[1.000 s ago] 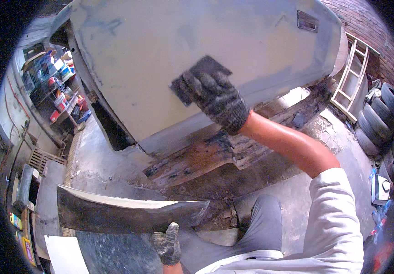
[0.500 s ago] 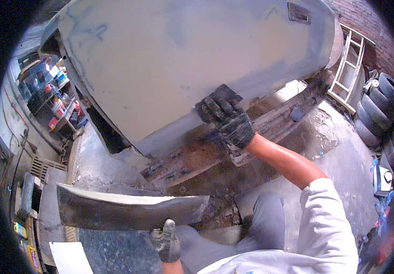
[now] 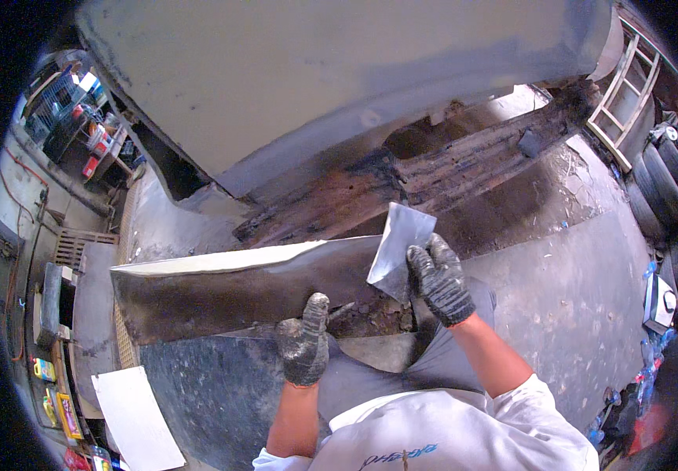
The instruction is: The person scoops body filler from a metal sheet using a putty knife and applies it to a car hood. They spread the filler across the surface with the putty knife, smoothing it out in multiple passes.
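Observation:
My left hand (image 3: 305,340), in a dark, worn glove, grips the near edge of a long dark panel (image 3: 221,297), thumb up in front of it. A cream-coloured strip (image 3: 229,257) runs along the panel's far edge. In my right hand (image 3: 439,281), also gloved, is a thin, squarish grey sheet (image 3: 402,239), tilted up and catching the light beside the panel's right end. I cannot tell what the sheet is made of. Beyond both hands stands a large vehicle body panel (image 3: 315,71), coated in patchy beige and grey, apart from my hands.
Beneath the body panel runs a rusty, dirty sill (image 3: 339,192). Stacked tyres (image 3: 661,184) and a pale ladder-like frame (image 3: 625,86) stand at the right. A white sheet (image 3: 138,420) lies at lower left. Cluttered shelves (image 3: 91,141) line the far left.
My right hand has come off the body panel and back toward me, bringing the sheet near the long panel. My left hand and the long panel have moved up in the view.

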A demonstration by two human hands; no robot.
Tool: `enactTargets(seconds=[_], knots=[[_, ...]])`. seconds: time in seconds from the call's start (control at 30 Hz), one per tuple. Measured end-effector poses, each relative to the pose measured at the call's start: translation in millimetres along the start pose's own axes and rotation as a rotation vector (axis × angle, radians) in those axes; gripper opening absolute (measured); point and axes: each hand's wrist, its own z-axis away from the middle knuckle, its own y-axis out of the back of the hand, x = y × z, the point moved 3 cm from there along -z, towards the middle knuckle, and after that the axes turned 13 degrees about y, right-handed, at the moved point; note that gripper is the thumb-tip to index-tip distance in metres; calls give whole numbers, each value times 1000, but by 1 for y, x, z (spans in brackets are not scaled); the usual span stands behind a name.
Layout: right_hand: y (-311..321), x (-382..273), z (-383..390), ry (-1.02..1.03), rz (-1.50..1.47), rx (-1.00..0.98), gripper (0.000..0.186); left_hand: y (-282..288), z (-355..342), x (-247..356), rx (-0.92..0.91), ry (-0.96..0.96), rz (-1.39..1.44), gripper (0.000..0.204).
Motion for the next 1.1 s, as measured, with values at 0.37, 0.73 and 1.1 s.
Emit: enactTargets(seconds=[0.37,0.73,1.1], knots=[[3,-72,-26,244,136,8,38,-26,20,19,-119,-941,-635,40],[2,-100,-47,215,-4,-8,44,-73,31,-38,-370,-724,-388,44],[18,52,4,187,266,-119,31,-20,7,-10,-195,-308,-392,20]])
